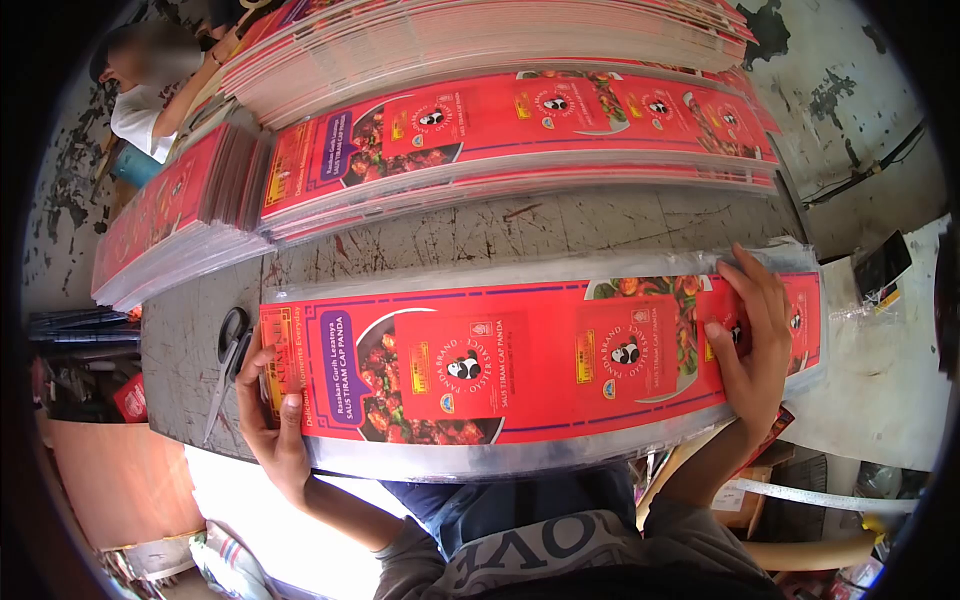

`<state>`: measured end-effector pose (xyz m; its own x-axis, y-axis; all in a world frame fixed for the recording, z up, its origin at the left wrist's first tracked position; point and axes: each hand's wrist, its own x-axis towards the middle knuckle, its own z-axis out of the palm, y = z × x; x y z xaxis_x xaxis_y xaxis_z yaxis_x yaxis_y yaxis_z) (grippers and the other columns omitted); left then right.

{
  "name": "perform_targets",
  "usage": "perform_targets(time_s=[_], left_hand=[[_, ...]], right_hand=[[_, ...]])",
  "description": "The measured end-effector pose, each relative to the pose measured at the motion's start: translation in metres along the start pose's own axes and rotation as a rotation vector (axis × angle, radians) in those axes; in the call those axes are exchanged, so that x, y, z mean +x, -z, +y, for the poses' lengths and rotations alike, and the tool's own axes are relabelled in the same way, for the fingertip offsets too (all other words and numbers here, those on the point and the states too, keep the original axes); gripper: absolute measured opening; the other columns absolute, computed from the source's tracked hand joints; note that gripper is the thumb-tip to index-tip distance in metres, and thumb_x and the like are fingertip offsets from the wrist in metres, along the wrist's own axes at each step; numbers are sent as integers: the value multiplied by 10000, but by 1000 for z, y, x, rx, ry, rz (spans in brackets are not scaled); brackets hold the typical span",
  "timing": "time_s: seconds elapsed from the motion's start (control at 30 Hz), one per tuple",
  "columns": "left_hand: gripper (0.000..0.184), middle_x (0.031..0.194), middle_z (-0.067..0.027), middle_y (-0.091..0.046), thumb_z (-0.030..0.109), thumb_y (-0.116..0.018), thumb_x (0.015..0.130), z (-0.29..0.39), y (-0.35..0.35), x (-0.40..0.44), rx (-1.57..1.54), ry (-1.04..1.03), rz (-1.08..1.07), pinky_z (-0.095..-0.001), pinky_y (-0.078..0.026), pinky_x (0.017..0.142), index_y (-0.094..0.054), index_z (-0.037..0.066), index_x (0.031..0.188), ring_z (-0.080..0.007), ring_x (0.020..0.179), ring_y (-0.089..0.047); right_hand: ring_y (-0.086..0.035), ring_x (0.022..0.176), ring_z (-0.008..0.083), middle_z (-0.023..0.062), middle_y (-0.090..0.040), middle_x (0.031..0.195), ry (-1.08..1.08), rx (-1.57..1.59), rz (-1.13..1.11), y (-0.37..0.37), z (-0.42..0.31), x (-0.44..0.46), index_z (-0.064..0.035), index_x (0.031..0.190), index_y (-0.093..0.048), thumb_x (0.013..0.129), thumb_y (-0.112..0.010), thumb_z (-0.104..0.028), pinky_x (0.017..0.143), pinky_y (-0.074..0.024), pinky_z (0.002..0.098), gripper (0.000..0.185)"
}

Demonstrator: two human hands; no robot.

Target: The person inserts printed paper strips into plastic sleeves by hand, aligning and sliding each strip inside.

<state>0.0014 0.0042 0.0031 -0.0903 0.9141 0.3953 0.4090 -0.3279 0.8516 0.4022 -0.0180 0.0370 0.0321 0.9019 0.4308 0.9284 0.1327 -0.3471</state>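
A long red printed sheet [540,360] in clear plastic, with panda logos and food pictures, lies across the near part of the worn grey table [400,250]. My left hand [272,425] grips its left end, fingers on the printed face near the edge and thumb at the lower corner. At the right end, my right hand [745,345] rests over the sheet with its fingers spread apart, fingertips at the far edge and thumb on the print. Black-handled scissors [232,350] lie just left of my left hand.
Stacks of similar red sheets [500,120] fill the far side of the table, with another stack [180,210] at the left. A person [150,110] is beyond it at the upper left. A dark phone-like object [882,262] lies on a pale surface at the right.
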Motion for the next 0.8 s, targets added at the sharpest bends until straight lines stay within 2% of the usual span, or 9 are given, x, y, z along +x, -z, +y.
perform_targets(time_s=[0.5,0.57,0.8], left_hand=[[437,1303,-197,-393,280,-559,835,0,-1,-1,6,21,14,-387,-267,1013,-456,6,1160,-257,1204,-381],[388,1310,-203,-396,187,-592,808,3,-3,0,-57,21,35,-352,-257,1010,-479,-5,1126,-252,1204,-384],[371,1298,-206,-409,159,-586,804,2,-1,1,-77,14,19,-372,-249,1016,-482,-4,1120,-266,1206,-384]], right_hand=[[-460,1074,328,152,-486,1206,-4,-1,5,0,0,0,-43,1085,-547,728,-623,-273,972,-264,479,432],[-456,1082,328,147,-484,1212,6,-26,-5,0,-1,1,-43,1089,-543,728,-621,-262,975,-262,481,429],[-439,1110,328,140,-474,1229,5,-15,-6,1,-1,0,-45,1095,-536,715,-633,-263,977,-263,476,449]])
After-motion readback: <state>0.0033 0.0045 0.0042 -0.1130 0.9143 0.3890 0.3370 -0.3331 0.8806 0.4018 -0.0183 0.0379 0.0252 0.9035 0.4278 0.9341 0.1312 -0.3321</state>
